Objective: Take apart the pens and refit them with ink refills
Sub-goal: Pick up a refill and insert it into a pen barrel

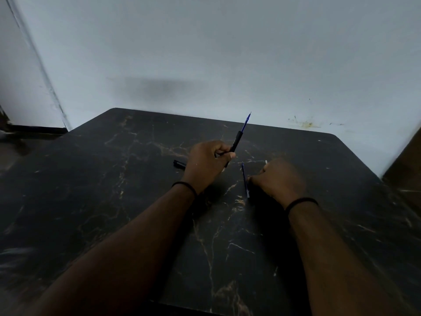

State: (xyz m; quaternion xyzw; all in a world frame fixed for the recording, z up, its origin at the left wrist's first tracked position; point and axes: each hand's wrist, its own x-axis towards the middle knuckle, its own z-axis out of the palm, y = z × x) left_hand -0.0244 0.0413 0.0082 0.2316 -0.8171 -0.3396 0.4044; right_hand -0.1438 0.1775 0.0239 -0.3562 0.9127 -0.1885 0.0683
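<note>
Pen point(237, 142) upright above table point(114, 179) centre

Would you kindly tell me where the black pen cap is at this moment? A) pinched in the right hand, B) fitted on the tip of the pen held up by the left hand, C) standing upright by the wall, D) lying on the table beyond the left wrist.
D: the black pen cap lies flat on the table, partly hidden by the left hand, which grips the pen.
</note>
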